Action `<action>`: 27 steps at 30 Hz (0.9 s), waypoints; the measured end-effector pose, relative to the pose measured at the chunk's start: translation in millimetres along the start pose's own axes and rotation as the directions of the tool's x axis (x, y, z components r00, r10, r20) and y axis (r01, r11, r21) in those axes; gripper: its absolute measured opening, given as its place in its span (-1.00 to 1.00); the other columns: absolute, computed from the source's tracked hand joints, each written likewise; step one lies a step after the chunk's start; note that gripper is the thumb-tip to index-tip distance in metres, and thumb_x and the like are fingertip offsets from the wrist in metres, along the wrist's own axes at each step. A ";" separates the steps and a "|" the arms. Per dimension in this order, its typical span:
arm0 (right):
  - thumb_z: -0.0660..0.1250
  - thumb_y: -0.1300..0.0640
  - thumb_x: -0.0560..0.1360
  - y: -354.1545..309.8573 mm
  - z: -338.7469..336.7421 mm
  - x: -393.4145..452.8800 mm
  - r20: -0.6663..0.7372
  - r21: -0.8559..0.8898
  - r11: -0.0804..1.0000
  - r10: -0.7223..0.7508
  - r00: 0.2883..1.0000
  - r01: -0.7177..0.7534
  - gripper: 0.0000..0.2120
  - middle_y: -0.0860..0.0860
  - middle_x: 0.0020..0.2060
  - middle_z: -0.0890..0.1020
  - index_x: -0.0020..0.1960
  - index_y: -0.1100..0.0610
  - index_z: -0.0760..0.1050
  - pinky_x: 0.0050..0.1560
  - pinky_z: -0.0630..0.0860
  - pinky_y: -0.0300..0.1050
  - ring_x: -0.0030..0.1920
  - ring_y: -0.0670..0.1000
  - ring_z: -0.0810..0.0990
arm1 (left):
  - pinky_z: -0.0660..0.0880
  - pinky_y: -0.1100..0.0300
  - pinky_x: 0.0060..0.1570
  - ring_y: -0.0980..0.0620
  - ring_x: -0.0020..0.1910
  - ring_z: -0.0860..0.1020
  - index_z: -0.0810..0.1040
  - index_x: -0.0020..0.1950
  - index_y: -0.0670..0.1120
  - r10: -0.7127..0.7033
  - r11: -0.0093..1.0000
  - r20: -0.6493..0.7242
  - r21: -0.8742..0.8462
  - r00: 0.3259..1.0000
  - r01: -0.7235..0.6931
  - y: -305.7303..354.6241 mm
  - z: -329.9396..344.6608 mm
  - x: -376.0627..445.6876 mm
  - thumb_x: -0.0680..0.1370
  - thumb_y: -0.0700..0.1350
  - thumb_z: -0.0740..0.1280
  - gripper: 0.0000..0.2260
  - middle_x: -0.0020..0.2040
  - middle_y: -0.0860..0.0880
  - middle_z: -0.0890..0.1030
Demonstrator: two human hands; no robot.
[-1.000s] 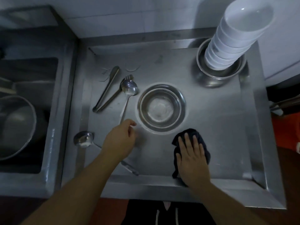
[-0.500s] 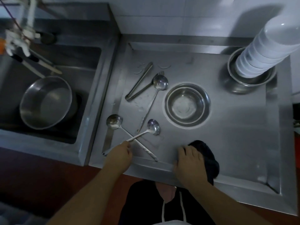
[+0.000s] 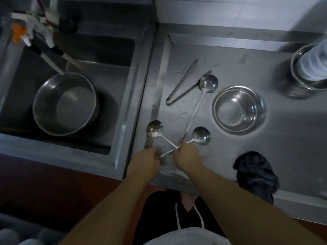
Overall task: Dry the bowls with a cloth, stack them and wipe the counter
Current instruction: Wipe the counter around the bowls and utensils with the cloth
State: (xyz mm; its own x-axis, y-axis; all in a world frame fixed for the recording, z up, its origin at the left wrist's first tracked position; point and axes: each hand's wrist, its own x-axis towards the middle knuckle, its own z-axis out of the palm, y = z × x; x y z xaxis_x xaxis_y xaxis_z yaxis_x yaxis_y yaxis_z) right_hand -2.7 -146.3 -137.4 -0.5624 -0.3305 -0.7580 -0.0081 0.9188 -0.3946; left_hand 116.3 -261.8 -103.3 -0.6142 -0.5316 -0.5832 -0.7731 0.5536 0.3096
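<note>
Steel covers nearly everything we look down on. Our left hand (image 3: pixel 147 160) and right hand (image 3: pixel 187 157) are both curled closed at the front edge of the counter (image 3: pixel 292 156), near its left corner, each on the handle of a spoon. The two handles cross between our hands: the left hand seems to hold the one running up and right to the right spoon (image 3: pixel 201 135), the right hand the one running up and left to the left spoon (image 3: pixel 154 128), though the crossing is small and blurred, so we cannot be sure which fingers pinch which.

What the coming move turns on, we judge, is the dark cloth (image 3: pixel 256 175). It lies bunched and unheld at the front edge, to the right of both hands, part of it hanging over the lip. Our right hand is the nearer one and would have to let go of its spoon first. The steel bowl (image 3: pixel 238 110) sits upright mid-counter, beyond the right hand. A long ladle (image 3: pixel 200 103) lies beside it, handle pointing towards us, with tongs (image 3: pixel 182 85) further left among water drops.

The stack of white bowls (image 3: pixel 313 66) at the back right corner is cut off by the frame and blurred. A pot (image 3: pixel 64 103) rests in the sink (image 3: pixel 123 103) to the left.
</note>
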 end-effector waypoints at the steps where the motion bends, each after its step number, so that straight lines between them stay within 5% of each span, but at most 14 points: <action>1: 0.26 0.07 0.65 -1.1 5.4 1.5 0.036 0.162 0.981 0.099 0.994 -0.103 -0.69 0.24 0.07 0.71 0.15 0.29 0.64 0.13 0.65 0.01 0.14 0.27 0.69 | 0.60 -0.02 -0.01 -0.17 0.08 0.64 0.58 0.20 0.05 0.006 1.000 0.006 0.000 1.000 -0.006 -2.0 -0.7 1.9 0.63 -0.05 0.23 -0.81 0.11 -0.09 0.68; 6: 0.37 0.07 0.59 -0.8 34.9 4.0 0.165 0.646 0.669 0.347 0.923 -0.367 -0.75 0.18 -0.07 0.71 0.11 0.25 0.65 0.13 0.71 0.18 -0.08 0.21 0.71 | 0.60 -0.02 0.01 -0.10 0.03 0.63 0.57 0.20 -0.02 0.027 1.000 0.009 0.003 1.000 -0.027 -18.9 -5.6 5.8 0.64 -0.05 0.22 -0.80 0.09 -0.05 0.66; 14: 0.42 0.27 0.51 -24.5 56.9 8.8 0.197 0.872 0.311 0.483 0.853 -0.377 -0.93 0.20 -0.23 0.68 -0.14 0.20 0.65 -0.03 0.68 0.23 -0.17 0.22 0.68 | 0.56 0.07 -0.10 -0.04 -0.05 0.64 0.60 0.17 0.05 0.053 0.999 -0.017 0.006 0.998 -0.053 -40.7 -18.0 9.2 0.65 -0.05 0.24 -0.82 0.04 0.00 0.69; 16: 0.38 0.29 0.51 -23.2 55.3 8.7 0.189 0.875 0.310 0.488 0.852 -0.371 -0.90 0.19 -0.31 0.66 -0.15 0.21 0.66 -0.12 0.67 0.20 -0.25 0.20 0.65 | 0.58 0.05 -0.12 -0.03 -0.08 0.63 0.60 0.18 0.04 0.068 0.998 -0.016 0.011 0.998 -0.068 -41.2 -22.3 10.0 0.65 -0.03 0.23 -0.82 0.03 0.00 0.69; 22: 0.39 0.32 0.46 3.0 31.3 -2.9 0.091 0.836 0.444 0.467 0.879 -0.323 -0.86 0.22 -0.20 0.73 -0.23 0.19 0.67 0.03 0.66 0.18 -0.13 0.24 0.69 | 0.49 0.09 -0.17 0.00 -0.14 0.57 0.58 0.21 0.05 0.115 0.993 -0.011 0.036 0.993 -0.115 -20.9 -34.6 13.7 0.67 -0.01 0.22 -0.80 0.01 -0.01 0.68; 27: 0.42 0.42 0.49 36.4 -19.0 -16.1 0.106 0.881 0.384 0.411 0.905 -0.277 -0.83 0.22 -0.32 0.60 -0.23 0.24 0.60 -0.15 0.56 0.03 -0.27 0.15 0.57 | 0.56 0.07 -0.13 -0.01 -0.08 0.62 0.56 0.25 0.11 0.185 0.982 0.009 0.048 0.983 -0.185 23.0 -40.5 15.2 0.67 -0.03 0.22 -0.80 0.07 0.02 0.69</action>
State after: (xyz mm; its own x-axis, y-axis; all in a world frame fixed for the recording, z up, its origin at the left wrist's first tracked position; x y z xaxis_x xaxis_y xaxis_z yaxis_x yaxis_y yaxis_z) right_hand -9.7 -103.5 -129.6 -0.4251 0.0561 -0.9034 0.8810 0.2547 -0.3987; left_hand 82.8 -283.1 -74.5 -0.7450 -0.4141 -0.5229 -0.6375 0.6728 0.3755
